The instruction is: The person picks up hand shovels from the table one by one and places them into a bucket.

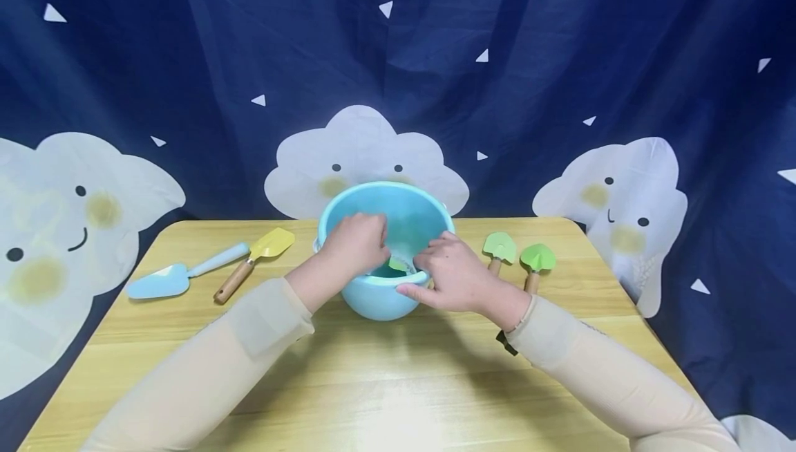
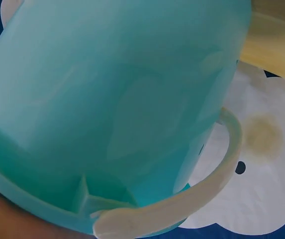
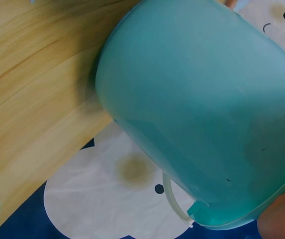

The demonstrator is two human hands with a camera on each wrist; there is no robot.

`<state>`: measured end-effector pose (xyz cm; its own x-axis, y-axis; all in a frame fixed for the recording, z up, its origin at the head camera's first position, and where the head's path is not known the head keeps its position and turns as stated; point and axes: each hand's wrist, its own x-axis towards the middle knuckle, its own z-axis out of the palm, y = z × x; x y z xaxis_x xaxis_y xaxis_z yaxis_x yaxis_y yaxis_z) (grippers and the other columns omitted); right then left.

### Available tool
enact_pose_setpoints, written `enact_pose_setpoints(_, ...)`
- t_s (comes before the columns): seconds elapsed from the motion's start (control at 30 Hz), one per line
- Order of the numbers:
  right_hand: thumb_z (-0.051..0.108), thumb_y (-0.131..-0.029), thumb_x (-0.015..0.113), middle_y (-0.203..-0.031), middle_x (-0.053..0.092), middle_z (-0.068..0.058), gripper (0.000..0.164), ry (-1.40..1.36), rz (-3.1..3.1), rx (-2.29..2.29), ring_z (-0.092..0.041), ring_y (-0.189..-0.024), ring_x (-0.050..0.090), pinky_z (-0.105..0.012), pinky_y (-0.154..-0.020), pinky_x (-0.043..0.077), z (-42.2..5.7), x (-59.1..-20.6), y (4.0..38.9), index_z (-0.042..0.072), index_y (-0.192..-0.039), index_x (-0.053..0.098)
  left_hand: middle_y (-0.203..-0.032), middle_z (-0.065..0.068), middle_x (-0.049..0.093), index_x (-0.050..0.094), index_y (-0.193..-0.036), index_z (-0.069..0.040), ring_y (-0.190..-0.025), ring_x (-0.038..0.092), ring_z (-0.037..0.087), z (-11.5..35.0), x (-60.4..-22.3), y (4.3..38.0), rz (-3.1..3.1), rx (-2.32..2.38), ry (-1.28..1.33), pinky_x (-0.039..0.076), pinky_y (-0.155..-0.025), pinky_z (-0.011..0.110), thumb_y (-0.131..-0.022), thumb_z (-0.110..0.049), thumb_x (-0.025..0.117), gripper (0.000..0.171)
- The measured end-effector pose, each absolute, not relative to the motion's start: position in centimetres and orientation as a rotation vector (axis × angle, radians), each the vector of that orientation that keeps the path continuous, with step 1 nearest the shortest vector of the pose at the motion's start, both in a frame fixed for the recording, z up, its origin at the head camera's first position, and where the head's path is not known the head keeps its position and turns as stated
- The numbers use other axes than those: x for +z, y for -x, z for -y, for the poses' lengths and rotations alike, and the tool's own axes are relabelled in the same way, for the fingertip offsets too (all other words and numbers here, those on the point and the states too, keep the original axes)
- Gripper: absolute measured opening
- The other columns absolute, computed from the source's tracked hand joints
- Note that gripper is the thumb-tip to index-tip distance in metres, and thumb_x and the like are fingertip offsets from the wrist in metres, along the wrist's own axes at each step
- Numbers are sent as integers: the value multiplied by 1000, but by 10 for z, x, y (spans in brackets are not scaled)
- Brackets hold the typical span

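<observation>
One light-blue bucket (image 1: 373,303) sits on the wooden table (image 1: 311,383). Right hand (image 1: 463,272) clasps its near rim (image 1: 382,282), thumb outside, probably steadying it. Left hand (image 1: 353,243) dips inside; grip hidden, can't tell. Blue trowel (image 1: 162,283), yellow trowel (image 1: 271,245) left, pale-green shovel (image 1: 500,248), heart-shaped green trowel (image 1: 538,258) right: likely parked aside.

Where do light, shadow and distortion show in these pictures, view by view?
Head: white glare on the near part of the table, soft shadows either side; left wrist: faint, pale sheen on the bucket; right wrist: dark shadow beside the bucket, and bowed wood grain, perhaps lens distortion.
</observation>
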<state>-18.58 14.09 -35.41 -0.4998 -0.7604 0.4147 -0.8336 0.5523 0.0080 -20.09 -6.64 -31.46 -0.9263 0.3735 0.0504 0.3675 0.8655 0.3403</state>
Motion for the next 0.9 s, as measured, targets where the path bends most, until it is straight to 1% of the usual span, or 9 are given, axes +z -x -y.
enact_pose_setpoints(0.2,74,-96,23,-56,33,11,74,-1303,2426,269,-11,-56,33,-33,-67,31,-141,-355,186,14,-61,51,-55,-2,35,45,-66,-12,-51,31,13,68,-314,202,-2955,480,-565,33,-52,28,-81,-10,72,31)
enact_pose_setpoints(0.27,74,-97,23,-56,33,11,73,-1302,2427,266,-11,-56,33,-33,-67,31,-141,-356,186,15,-61,50,-55,-2,36,47,-66,-12,-51,34,13,68,-313,202,-2936,453,-559,35,-53,28,-81,-11,73,30)
enact_pose_setpoints(0.3,74,-97,23,-56,33,11,72,-1302,2427,266,-11,-56,32,-33,-67,31,-141,-356,187,16,-61,48,-56,-2,38,49,-67,-11,-52,37,14,68,-312,202,-2926,440,-555,37,-54,29,-80,-11,73,27)
enact_pose_setpoints(0.4,74,-96,23,-56,32,11,69,-1299,2423,269,-11,-55,32,-33,-67,31,-141,-356,187,18,-61,43,-62,1,51,60,-76,-9,-59,49,18,68,-310,202,-2894,412,-533,45,-60,32,-80,-10,74,15)
enact_pose_setpoints(0.47,74,-96,23,-56,32,11,67,-1298,2421,274,-11,-55,32,-33,-67,31,-141,-356,187,20,-61,41,-70,3,58,65,-84,-7,-65,56,22,67,-308,201,-2870,399,-513,48,-64,34,-80,-9,74,11)
enact_pose_setpoints(0.57,74,-96,23,-56,32,11,68,-1295,2423,275,-11,-55,32,-32,-67,31,-141,-357,186,19,-61,43,-77,6,63,66,-91,-6,-72,59,24,66,-306,201,-2835,374,-487,50,-66,34,-80,-9,74,14)
enact_pose_setpoints(0.7,74,-96,22,-56,33,11,71,-1293,2424,270,-11,-56,32,-32,-67,31,-141,-357,186,17,-61,46,-82,6,63,65,-95,-6,-76,59,24,66,-307,203,-2799,333,-469,51,-65,33,-80,-9,74,18)
enact_pose_setpoints(0.9,74,-96,23,-57,33,11,74,-1297,2422,270,-12,-56,33,-33,-68,31,-141,-357,187,15,-61,50,-90,7,62,64,-106,-4,-81,60,26,65,-306,205,-2735,303,-433,52,-67,34,-83,-8,73,24)
